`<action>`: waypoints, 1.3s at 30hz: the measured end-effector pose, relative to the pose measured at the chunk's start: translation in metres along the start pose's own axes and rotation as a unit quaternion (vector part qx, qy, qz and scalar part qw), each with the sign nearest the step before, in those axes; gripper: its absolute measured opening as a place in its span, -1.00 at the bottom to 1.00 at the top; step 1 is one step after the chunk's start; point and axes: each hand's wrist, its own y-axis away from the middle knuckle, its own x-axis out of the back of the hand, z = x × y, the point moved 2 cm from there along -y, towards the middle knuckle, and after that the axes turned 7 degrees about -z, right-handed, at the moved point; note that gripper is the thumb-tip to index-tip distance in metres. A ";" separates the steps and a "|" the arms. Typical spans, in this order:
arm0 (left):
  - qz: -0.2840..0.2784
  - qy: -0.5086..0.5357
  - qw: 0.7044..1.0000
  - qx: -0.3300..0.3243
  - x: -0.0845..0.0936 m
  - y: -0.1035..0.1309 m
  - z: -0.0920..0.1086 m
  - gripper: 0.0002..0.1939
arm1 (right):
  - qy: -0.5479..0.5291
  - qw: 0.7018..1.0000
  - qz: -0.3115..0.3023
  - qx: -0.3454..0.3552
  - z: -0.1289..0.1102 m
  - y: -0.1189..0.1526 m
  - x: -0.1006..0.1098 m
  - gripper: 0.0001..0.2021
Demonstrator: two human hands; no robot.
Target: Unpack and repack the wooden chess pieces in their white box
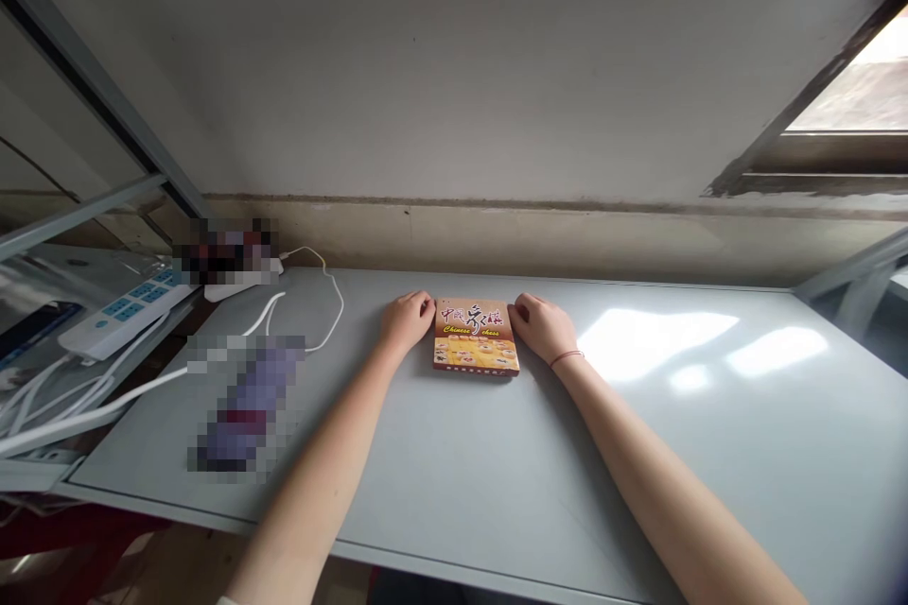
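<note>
A flat Chinese chess box (476,337), dark red and yellow with printed lettering, lies face up on the grey table (454,473). Beside its left edge rests my left hand (407,321), fingers curled into a loose fist with nothing visible in them. My right hand (545,326), a thin red string at its wrist, is curled the same way at the box's right edge. Both hands are on the tabletop, very close to the box; whether they touch it is hard to tell.
At the left lie a blurred purple object (252,406), a white power strip (131,312) with blue sockets, white cables (142,389) and a dark phone (35,331). A metal frame rises at the left. Behind the table stands a wall, with a window (855,95) at the right.
</note>
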 end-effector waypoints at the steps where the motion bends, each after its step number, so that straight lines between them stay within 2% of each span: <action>1: 0.000 0.000 1.000 -0.001 0.000 0.000 0.000 -0.75 | 0.000 1.000 0.001 0.000 0.000 0.000 0.000 -0.76; 39: 0.045 0.012 0.998 -0.043 -0.007 -0.003 -0.006 -0.79 | -0.016 0.999 0.026 0.016 0.003 0.001 -0.003 -0.77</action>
